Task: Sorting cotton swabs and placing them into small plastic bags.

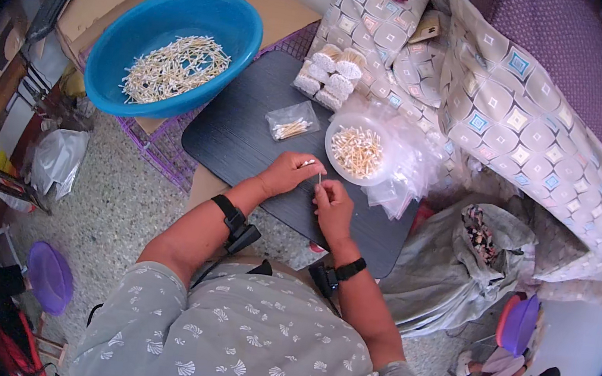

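Dark counter (247,136) over speckled floor, left hand (289,173) and right hand (332,205) fingers pinching a thin cotton swab (318,180), long axis upright away from the person, white bowl of swabs (356,151) just beyond the fingers.

My one camera sits on my head and looks steeply down from close above, facing forward over my chest and forearms onto the dark board (247,136) in the middle, its fisheye bending the floor (119,203) and patterned cloth (505,115) toward a black rim.
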Action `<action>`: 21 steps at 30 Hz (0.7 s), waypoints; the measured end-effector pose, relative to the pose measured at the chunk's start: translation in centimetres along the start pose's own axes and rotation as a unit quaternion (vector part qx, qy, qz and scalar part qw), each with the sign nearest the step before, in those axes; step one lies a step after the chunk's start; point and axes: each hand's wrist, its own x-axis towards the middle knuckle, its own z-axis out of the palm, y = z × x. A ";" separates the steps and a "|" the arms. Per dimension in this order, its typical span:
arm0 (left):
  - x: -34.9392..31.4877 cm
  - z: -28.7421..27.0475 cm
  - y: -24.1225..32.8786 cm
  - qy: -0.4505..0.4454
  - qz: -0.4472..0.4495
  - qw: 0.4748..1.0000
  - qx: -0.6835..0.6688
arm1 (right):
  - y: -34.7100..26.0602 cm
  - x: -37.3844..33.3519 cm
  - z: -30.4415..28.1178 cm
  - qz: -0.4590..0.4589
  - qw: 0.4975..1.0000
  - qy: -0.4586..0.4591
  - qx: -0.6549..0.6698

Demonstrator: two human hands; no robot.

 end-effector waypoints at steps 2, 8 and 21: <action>-0.1 -0.1 -0.1 0.006 0.018 1.000 0.008 | 0.5 0.0 0.1 -0.008 0.999 0.014 0.032; -0.2 -0.2 -0.5 -0.032 0.020 0.994 0.103 | 0.5 -0.3 -0.8 -0.003 0.989 0.036 0.141; -0.2 0.5 0.0 -0.047 -0.039 0.996 -0.061 | 0.5 0.0 -0.5 -0.003 0.988 -0.037 0.147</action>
